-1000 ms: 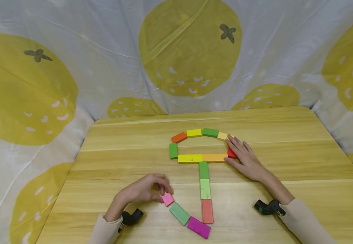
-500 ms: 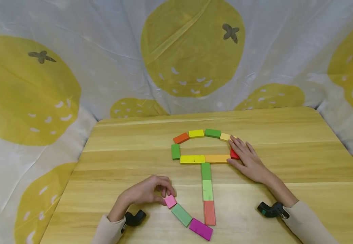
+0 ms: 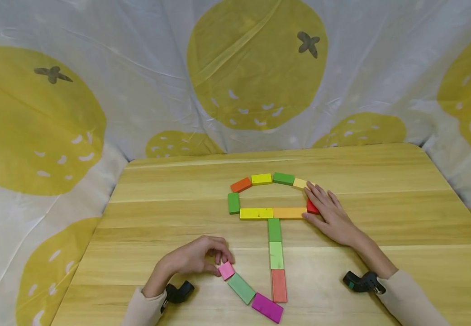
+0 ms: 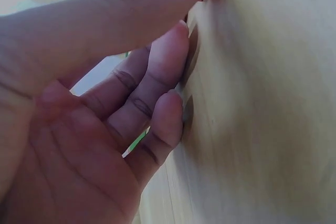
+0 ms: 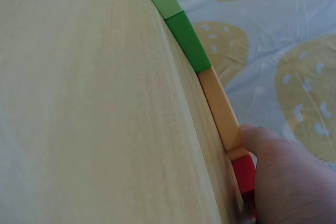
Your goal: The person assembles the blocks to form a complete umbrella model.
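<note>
My left hand point(image 3: 196, 256) pinches a small pink block point(image 3: 226, 270) between thumb and fingertips, low on the wooden table. The pink block sits right at the upper end of a sea-green block point(image 3: 241, 289), which leads down to a magenta block point(image 3: 268, 308). In the left wrist view the other fingers are bent, with their tips at the tabletop. My right hand point(image 3: 330, 219) lies with extended fingers over a red block point(image 3: 312, 207) and the end of a cream block point(image 3: 299, 183), partly hiding both. Its thumb touches the end of an orange block point(image 5: 220, 111).
Blocks form an umbrella-like outline: a yellow block point(image 3: 256, 213) continues the straight bar, and an arch with an orange-red block point(image 3: 241, 184) curves above. A stem with a coral block point(image 3: 278, 285) runs downward. A fruit-patterned cloth point(image 3: 255, 68) hangs behind the table point(image 3: 158, 194).
The pink block has shifted slightly with my left hand, closing the small gap to the sea-green block. My right hand keeps its place; the head view has shifted a little.
</note>
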`<state>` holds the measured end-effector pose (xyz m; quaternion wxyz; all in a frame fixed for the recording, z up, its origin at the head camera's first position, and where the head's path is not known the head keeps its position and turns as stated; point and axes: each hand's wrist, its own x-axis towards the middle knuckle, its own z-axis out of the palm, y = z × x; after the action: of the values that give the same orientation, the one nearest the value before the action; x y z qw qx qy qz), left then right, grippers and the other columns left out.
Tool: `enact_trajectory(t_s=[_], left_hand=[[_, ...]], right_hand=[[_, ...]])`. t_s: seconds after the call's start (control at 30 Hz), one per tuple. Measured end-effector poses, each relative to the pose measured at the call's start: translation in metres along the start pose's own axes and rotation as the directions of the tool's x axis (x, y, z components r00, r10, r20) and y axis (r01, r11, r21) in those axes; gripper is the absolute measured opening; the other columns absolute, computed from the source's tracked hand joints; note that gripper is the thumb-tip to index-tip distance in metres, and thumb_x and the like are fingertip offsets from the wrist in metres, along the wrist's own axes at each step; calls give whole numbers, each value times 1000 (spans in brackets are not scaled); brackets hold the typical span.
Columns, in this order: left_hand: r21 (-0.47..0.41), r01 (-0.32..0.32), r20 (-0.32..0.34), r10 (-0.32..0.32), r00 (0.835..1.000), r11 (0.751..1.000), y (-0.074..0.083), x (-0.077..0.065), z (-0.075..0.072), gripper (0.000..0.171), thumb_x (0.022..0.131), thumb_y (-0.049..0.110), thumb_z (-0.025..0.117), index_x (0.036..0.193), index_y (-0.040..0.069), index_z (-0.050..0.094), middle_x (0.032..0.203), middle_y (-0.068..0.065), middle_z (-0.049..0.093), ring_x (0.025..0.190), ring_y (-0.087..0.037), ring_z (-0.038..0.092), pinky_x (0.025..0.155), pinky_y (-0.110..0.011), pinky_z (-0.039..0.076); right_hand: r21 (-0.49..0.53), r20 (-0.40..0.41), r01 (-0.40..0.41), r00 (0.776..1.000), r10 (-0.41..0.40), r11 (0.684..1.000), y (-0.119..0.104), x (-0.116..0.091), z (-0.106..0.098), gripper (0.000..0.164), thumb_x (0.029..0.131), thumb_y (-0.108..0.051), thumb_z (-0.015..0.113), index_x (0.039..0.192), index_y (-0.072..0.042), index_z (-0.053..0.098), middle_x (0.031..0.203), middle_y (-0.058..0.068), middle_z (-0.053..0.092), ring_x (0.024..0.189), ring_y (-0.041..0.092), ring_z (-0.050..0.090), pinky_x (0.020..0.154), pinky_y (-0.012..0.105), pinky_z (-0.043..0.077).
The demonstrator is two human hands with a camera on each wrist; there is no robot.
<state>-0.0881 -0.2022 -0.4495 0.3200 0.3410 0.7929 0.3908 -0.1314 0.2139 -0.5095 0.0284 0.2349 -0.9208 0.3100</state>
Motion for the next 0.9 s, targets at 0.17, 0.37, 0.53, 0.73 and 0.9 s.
enact_trajectory(t_s=[0.17, 0.37, 0.53, 0.73, 0.9], left_hand=[[-11, -9, -1, 9, 1000, 1000, -1, -2, -1, 33, 87, 3, 82, 117, 13, 75, 103, 1, 68, 88, -9, 60, 80, -25, 57], [-8, -45, -25, 45, 999, 999, -4, -5, -1, 37, 89, 5, 80, 124, 11, 73, 103, -3, 69, 91, -11, 63, 83, -26, 58], [-14, -68, -27, 67, 997, 998, -7, -9, -3, 39, 91, 5, 78, 129, 11, 70, 107, -4, 69, 94, -11, 64, 86, -26, 58], [-57, -65, -24, 64, 998, 996, -9, -11, -3, 42, 91, 6, 77, 132, 10, 69, 110, -8, 69, 95, -13, 65, 88, -25, 57], [-70, -71, -27, 70, 997, 995, -10, -11, -4, 43, 91, 6, 78, 133, 9, 68, 111, -10, 69, 95, -14, 65, 89, -26, 57]], right_hand=[[1, 0, -5, 1000, 5, 1000, 0, -2, -1, 75, 104, -33, 61, 165, -8, 25, 174, 12, 17, 159, 45, 16, 131, 50, -1], [6, -3, -8, 1000, 8, 1000, -1, -3, -2, 75, 104, -32, 61, 165, -9, 25, 174, 12, 17, 159, 45, 16, 131, 50, -1], [5, 0, -6, 1000, 6, 1000, -1, -2, -1, 75, 104, -32, 61, 165, -8, 25, 174, 13, 18, 159, 45, 16, 131, 48, -2], [4, 0, -9, 1000, 9, 1000, -1, -2, 0, 75, 104, -32, 62, 165, -8, 25, 174, 13, 18, 159, 45, 17, 131, 49, -1], [3, 0, -9, 1000, 9, 1000, -2, -1, 0, 75, 104, -33, 62, 165, -9, 25, 174, 13, 18, 159, 44, 16, 131, 49, -1]])
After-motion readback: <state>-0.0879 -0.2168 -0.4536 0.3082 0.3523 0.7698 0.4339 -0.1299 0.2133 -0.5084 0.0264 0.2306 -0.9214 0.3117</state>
